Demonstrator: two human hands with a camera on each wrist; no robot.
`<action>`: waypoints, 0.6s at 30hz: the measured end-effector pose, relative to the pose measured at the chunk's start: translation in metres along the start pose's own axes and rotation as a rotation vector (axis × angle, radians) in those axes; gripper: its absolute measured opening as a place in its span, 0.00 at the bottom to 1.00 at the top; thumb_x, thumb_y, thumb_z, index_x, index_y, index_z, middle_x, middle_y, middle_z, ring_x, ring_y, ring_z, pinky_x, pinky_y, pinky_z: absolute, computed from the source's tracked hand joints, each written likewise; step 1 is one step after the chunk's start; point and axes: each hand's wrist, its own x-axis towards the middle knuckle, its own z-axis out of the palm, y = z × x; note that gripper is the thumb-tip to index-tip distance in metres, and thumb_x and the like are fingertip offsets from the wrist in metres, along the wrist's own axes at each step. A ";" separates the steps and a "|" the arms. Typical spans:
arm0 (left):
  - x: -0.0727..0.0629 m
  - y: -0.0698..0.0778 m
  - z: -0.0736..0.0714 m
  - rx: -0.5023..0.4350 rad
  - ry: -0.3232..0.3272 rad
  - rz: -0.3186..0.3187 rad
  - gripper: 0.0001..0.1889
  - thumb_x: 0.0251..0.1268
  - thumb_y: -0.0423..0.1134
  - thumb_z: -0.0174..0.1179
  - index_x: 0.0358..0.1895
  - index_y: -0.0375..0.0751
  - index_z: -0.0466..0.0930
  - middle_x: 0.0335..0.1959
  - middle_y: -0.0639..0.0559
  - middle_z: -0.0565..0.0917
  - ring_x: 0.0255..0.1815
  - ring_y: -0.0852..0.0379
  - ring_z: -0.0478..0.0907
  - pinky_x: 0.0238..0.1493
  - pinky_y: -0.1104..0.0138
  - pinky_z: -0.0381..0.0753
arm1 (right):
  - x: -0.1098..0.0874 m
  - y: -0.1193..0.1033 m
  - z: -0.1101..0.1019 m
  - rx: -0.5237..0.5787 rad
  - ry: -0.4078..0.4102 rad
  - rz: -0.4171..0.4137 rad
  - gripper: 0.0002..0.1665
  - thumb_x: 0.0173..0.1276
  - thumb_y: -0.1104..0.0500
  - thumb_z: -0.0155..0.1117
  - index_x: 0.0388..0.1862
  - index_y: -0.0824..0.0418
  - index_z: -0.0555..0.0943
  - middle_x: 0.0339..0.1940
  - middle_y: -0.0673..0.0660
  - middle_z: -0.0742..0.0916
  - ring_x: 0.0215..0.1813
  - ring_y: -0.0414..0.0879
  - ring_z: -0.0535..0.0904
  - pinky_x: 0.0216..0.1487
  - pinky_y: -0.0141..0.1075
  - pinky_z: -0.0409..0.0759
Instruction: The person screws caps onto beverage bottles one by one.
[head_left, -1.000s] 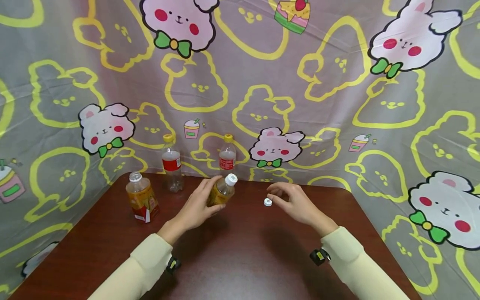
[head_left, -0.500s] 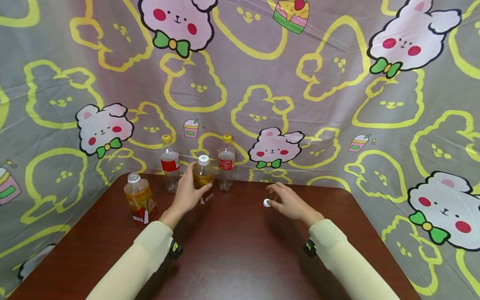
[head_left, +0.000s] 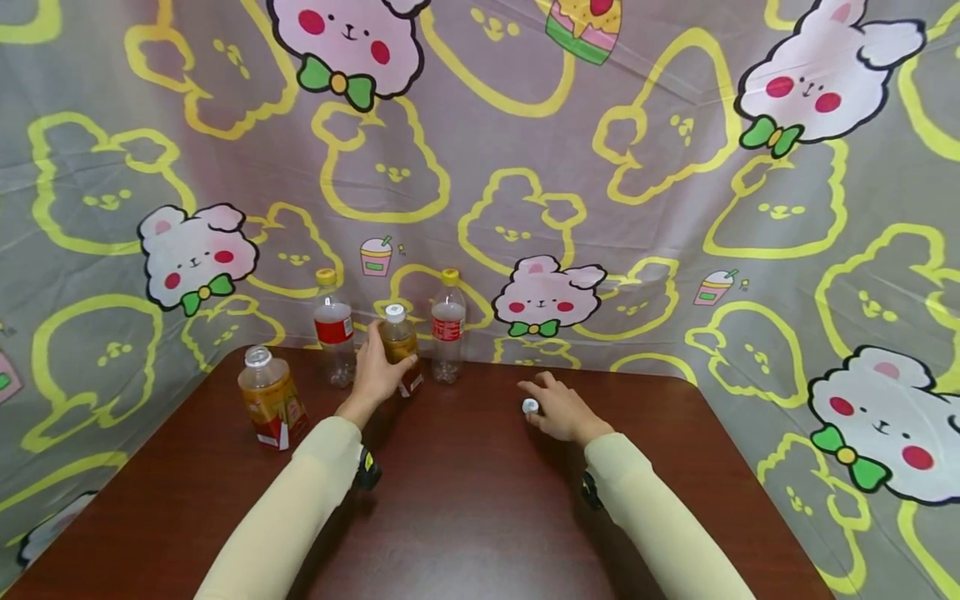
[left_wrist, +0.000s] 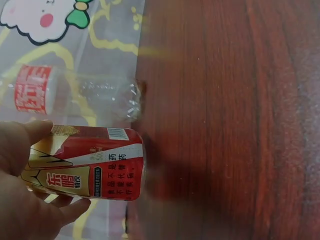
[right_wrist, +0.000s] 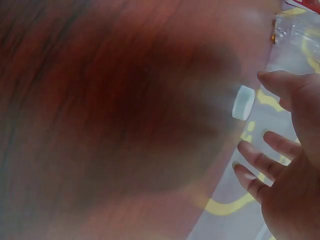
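My left hand (head_left: pixel 375 371) grips a drink bottle (head_left: pixel 399 342) with a gold-and-red label and a white cap, upright near the table's back edge. Fingers and thumb wrap round its upper part in the left wrist view, leaving the lower label (left_wrist: pixel 105 165) in sight. On the table to the right lies a loose white bottle cap (head_left: pixel 530 406). My right hand (head_left: pixel 562 410) hovers just beside this cap. In the right wrist view its fingers are spread apart, with a gap between the thumb and the cap (right_wrist: pixel 243 103).
A similar drink bottle (head_left: pixel 272 404) without a cap stands at the left. Two clear plastic bottles with yellow caps, one left (head_left: pixel 333 325) and one right (head_left: pixel 448 329), flank the held bottle. A patterned cloth (head_left: pixel 637 317) hangs behind the table (head_left: pixel 480 517).
My left hand has carried the capped drink bottle left and back, turning it from tilted to upright between the clear bottles. My right hand has come lower and closer round the loose cap.
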 end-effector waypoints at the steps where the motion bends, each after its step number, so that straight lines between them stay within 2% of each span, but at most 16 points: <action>1: 0.001 -0.001 0.001 0.003 0.003 -0.008 0.45 0.61 0.38 0.72 0.75 0.36 0.53 0.66 0.26 0.71 0.68 0.29 0.68 0.70 0.41 0.64 | 0.000 0.000 0.002 0.006 -0.005 0.003 0.34 0.72 0.56 0.68 0.75 0.57 0.72 0.70 0.67 0.72 0.65 0.66 0.74 0.63 0.63 0.71; 4: 0.004 -0.006 0.005 0.001 0.012 -0.021 0.44 0.61 0.37 0.72 0.75 0.37 0.53 0.66 0.26 0.70 0.69 0.29 0.68 0.70 0.41 0.64 | 0.001 0.000 0.007 0.004 -0.023 0.014 0.33 0.73 0.55 0.67 0.75 0.55 0.73 0.70 0.66 0.72 0.65 0.65 0.74 0.64 0.63 0.71; 9: 0.006 -0.008 0.008 -0.005 0.002 0.008 0.45 0.61 0.37 0.72 0.75 0.36 0.52 0.66 0.26 0.70 0.68 0.30 0.68 0.70 0.42 0.65 | 0.001 -0.002 0.012 -0.034 -0.034 0.000 0.28 0.73 0.56 0.67 0.71 0.58 0.77 0.66 0.66 0.75 0.62 0.63 0.76 0.62 0.59 0.74; 14: 0.004 -0.005 0.006 -0.001 -0.020 0.011 0.49 0.61 0.38 0.72 0.78 0.36 0.48 0.70 0.26 0.67 0.71 0.30 0.66 0.72 0.42 0.63 | -0.001 -0.005 0.011 -0.015 -0.023 -0.039 0.18 0.72 0.62 0.68 0.59 0.62 0.83 0.54 0.62 0.79 0.51 0.56 0.80 0.56 0.51 0.79; 18: 0.001 -0.002 0.004 0.019 -0.031 0.018 0.51 0.62 0.39 0.71 0.80 0.35 0.44 0.74 0.26 0.61 0.74 0.30 0.61 0.74 0.42 0.60 | -0.002 -0.005 0.010 0.006 -0.016 -0.046 0.09 0.69 0.65 0.70 0.47 0.60 0.84 0.45 0.58 0.80 0.43 0.53 0.79 0.49 0.49 0.80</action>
